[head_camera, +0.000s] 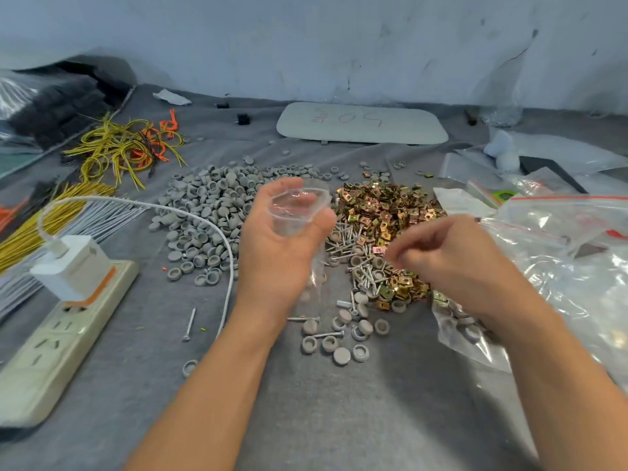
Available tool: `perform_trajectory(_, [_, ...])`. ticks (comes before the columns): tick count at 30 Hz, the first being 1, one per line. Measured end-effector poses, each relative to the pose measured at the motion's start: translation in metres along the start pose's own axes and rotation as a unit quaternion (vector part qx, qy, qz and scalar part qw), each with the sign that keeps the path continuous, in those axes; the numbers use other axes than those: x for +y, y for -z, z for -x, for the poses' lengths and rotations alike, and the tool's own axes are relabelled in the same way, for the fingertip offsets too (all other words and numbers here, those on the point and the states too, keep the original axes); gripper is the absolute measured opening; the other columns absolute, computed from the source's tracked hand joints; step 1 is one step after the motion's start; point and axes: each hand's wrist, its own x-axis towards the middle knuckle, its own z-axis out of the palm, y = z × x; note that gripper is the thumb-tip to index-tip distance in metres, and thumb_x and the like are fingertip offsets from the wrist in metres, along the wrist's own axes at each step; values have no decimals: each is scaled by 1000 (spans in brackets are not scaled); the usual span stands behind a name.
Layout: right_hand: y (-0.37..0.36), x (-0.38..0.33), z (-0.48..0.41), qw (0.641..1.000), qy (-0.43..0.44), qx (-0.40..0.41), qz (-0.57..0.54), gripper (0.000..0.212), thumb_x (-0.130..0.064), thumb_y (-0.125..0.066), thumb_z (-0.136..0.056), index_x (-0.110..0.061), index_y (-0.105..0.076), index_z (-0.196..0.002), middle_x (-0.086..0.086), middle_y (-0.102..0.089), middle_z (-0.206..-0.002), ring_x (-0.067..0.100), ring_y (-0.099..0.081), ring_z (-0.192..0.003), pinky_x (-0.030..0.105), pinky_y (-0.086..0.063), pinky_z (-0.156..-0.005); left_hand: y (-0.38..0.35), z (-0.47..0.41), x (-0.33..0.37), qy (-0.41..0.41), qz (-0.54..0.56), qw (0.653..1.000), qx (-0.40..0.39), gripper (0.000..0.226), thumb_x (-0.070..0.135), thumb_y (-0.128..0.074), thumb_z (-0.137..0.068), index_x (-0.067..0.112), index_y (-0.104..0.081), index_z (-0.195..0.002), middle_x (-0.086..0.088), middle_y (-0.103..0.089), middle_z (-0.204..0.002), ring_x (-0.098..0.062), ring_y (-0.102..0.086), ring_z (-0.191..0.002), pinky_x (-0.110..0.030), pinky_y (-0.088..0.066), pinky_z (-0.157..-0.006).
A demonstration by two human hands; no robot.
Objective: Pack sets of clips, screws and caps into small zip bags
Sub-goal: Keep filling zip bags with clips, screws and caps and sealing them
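My left hand (282, 246) grips a small clear zip bag (299, 212) with its mouth held open, above the grey cloth. My right hand (441, 256) hovers over the mixed heap with fingers curled; whether it pinches a small part I cannot tell, as it is blurred. A pile of grey caps (207, 212) lies to the left, brass-coloured clips (384, 205) behind the hands, and screws (360, 266) mixed with clips and caps between them. Loose caps (341, 338) lie near my wrists.
A white power strip (44, 355) with a charger (71, 266) and white cable (204, 219) sits at the left. Yellow and orange wires (125, 147) lie at the back left. Clear bags (571, 239) cover the right. A pale flat board (363, 124) lies near the wall.
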Motion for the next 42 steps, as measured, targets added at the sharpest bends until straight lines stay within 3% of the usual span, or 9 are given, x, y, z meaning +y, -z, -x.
perform_trajectory(3, [-9, 4, 11, 980, -29, -89, 178, 16, -27, -90, -73, -40, -80, -73, -25, -69, -65, -10, -62, -63, 7, -41, -50, 6, -3, 4, -26, -9, 998, 51, 47, 37, -85, -76, 29, -66, -118, 9, -73, -109, -5, -68, -106, -17, -52, -86])
perform_trajectory(8, [-24, -1, 17, 961, -34, -99, 256, 15, -32, -87, -73, -42, -76, -72, -17, -71, -77, 0, -62, -69, 21, -53, -62, 11, 1, 1, -193, -329, 923, 43, 59, 35, -83, -80, 35, -57, -134, 24, -55, -116, -2, -53, -110, -25, -41, -94])
perform_trajectory(12, [-29, -3, 23, 964, -39, -72, 254, 16, -24, -74, -85, -39, -80, -88, -12, -76, -91, 15, -68, -88, 34, -57, -82, 2, 8, -9, -92, -418, 899, -92, 65, 21, -83, -84, 37, -56, -141, 17, -56, -116, -11, -52, -113, -24, -33, -93])
perform_trajectory(19, [-35, -9, 20, 941, -25, -32, 337, 9, -26, -73, -85, -25, -80, -91, -2, -75, -88, 27, -70, -89, 37, -59, -77, -1, 13, -11, -58, -414, 901, -114, 67, 21, -79, -87, 44, -50, -143, 18, -58, -113, -7, -51, -107, -25, -34, -94])
perform_trajectory(25, [-47, -18, 23, 904, -13, -5, 427, 7, -24, -68, -85, -25, -68, -78, -9, -49, -62, 22, -49, -63, 35, -28, -76, -1, 13, -11, -40, -416, 901, -118, 66, 30, -79, -87, 48, -47, -143, 16, -64, -116, -10, -54, -109, -26, -36, -92])
perform_trajectory(29, [-40, -9, 22, 965, -76, 35, 249, 17, -23, -64, -92, -28, -77, -83, -12, -72, -76, 14, -66, -74, 29, -50, -74, 0, 13, -12, -39, -406, 905, -120, 66, 33, -80, -85, 49, -48, -141, 17, -65, -115, -10, -56, -109, -27, -38, -91])
perform_trajectory(32, [-33, -4, 20, 989, -106, 104, 15, 25, -16, -64, -93, -26, -74, -72, -13, -70, -60, 4, -60, -49, 20, -46, -51, -1, 13, -13, -44, -410, 903, -120, 67, 35, -81, -84, 52, -47, -140, 19, -65, -113, -10, -56, -107, -28, -39, -89])
perform_trajectory(36, [-27, -6, 19, 940, -118, 54, -315, 19, 2, -61, -95, -10, -72, -84, 13, -76, -74, 19, -66, -51, 25, -48, -46, -1, 15, -15, -56, -414, 900, -124, 69, 30, -83, -84, 52, -47, -138, 20, -65, -112, -10, -57, -106, -28, -40, -89])
perform_trajectory(42, [-28, -11, 18, 911, -66, 27, -406, 30, 12, -71, -85, -14, -82, -77, 18, -77, -78, 19, -72, -58, 20, -53, -51, -5, 20, -10, -75, -387, 907, -149, 62, 57, -73, -80, 50, -50, -137, 19, -65, -115, -4, -54, -108, -28, -44, -91])
